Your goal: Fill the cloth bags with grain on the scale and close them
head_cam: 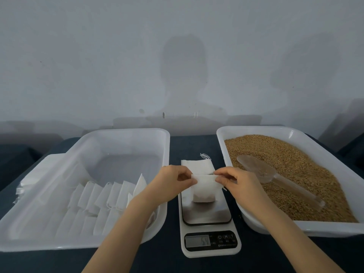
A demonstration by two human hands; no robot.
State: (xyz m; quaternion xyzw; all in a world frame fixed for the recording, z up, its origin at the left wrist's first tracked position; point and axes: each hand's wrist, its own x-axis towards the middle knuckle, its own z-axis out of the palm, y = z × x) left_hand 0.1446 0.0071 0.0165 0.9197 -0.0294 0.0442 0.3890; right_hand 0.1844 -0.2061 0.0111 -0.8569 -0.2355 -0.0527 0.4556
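A small white cloth bag (204,191) stands on the steel plate of a kitchen scale (206,213) in the middle of the table. My left hand (174,179) pinches the left corner of the bag's top edge. My right hand (235,179) pinches the right corner, and the edge is stretched flat between them. A clear plastic scoop (262,171) lies on the brown grain (295,174) in the white tray (334,229) on the right. Whether the bag holds grain is hidden.
A white tray (59,245) on the left holds several flat cloth bags (102,198) in rows. A stack of empty bags (199,165) with drawstrings lies behind the scale. More bags (29,180) are piled left of the left tray. A grey wall stands behind.
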